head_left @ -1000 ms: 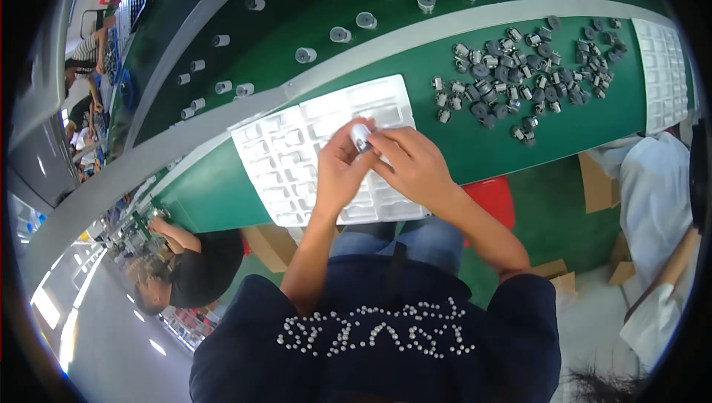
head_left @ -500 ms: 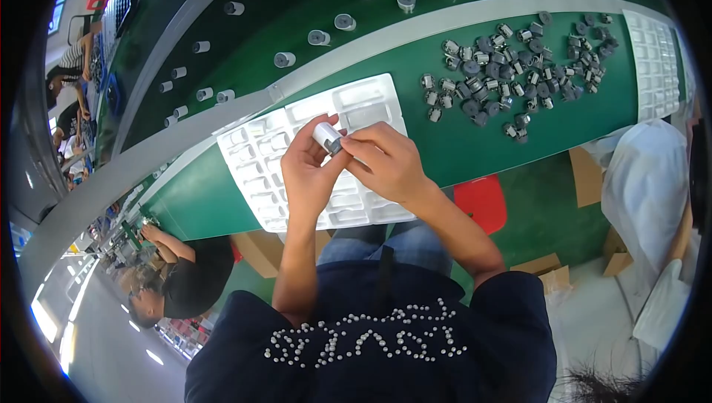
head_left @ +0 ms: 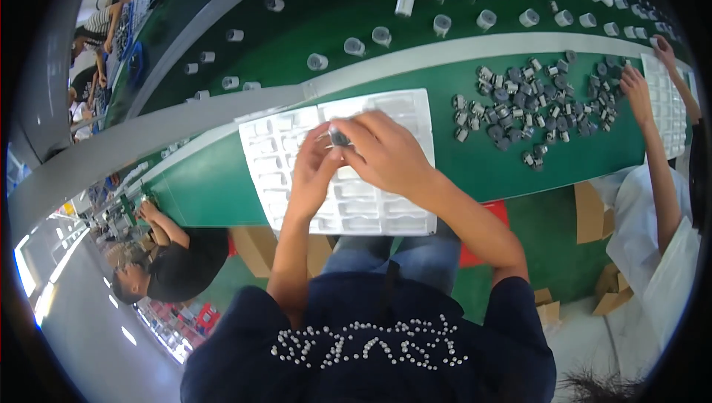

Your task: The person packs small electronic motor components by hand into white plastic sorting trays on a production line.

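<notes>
Over the white tray, my left hand (head_left: 313, 173) is closed around a small silver cylinder with a dark grey end (head_left: 339, 138), which looks like a little motor. Its body is mostly covered by my fingers. My right hand (head_left: 389, 152) curls over the same piece from the right, thumb and fingers pinching at its dark end. Beneath both hands lies the white moulded tray (head_left: 407, 206), divided into shallow compartments. Blur and glare hide what the compartments hold.
A heap of dark and silver parts (head_left: 519, 99) covers the green table (head_left: 215, 195) to the right. Beyond a pale rail (head_left: 415, 58), several cylinders (head_left: 442, 26) stand on a green surface. A co-worker's hands (head_left: 636, 91) reach in at far right, by another tray (head_left: 667, 106).
The view has shifted, so the table sits lower and further right. My right hand now covers more of the cylinder, whose silver side showed before. A co-worker's arms have appeared at far right.
</notes>
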`<state>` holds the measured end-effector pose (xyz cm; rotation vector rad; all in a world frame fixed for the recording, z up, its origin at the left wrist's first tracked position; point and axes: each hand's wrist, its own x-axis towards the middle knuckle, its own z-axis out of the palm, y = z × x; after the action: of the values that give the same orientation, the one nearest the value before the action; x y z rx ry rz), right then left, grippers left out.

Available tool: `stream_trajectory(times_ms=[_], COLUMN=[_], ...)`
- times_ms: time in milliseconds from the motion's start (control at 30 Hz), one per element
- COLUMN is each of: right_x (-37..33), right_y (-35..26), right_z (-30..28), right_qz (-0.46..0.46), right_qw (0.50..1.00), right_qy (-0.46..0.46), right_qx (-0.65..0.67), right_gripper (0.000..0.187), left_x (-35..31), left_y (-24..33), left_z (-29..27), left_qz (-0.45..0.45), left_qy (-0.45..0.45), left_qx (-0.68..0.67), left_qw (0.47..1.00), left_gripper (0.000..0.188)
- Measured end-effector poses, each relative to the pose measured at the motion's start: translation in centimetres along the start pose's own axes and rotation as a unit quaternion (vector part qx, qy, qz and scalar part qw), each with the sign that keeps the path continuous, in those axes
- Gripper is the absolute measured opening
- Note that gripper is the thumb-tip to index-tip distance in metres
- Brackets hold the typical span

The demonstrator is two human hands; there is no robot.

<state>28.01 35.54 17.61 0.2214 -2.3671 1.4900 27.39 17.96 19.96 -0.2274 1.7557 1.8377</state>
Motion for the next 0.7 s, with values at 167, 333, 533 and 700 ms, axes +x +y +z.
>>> stream_trajectory(times_ms=[167, 333, 533, 700], right_x=[12.8, 18.8, 19.3, 19.9], right_y=[9.1, 17.3, 20.8, 27.5], right_z=[2.2, 5.6, 3.2, -8.4], right_qz=[-0.014, 0.110, -0.029, 0.054], right_qw=[0.992, 0.957, 0.946, 0.929], right_qy=[0.081, -0.063, -0.008, -0.083], right_qx=[-0.097, -0.261, -0.323, -0.357], right_gripper=[0.025, 0.017, 0.043, 0.041], left_x=[2.7, 5.1, 5.7, 4.4], left_y=[-2.4, -6.1, -6.4, -5.5], left_z=[-8.1, -13.8, -10.8, -9.7], left_qz=[0.147, 0.080, 0.103, 0.173], left_qy=[0.291, 0.302, 0.288, 0.313], left_qx=[0.452, 0.512, 0.477, 0.351], left_qw=[0.830, 0.800, 0.824, 0.866], left_gripper=[0.054, 0.045, 0.035, 0.024])
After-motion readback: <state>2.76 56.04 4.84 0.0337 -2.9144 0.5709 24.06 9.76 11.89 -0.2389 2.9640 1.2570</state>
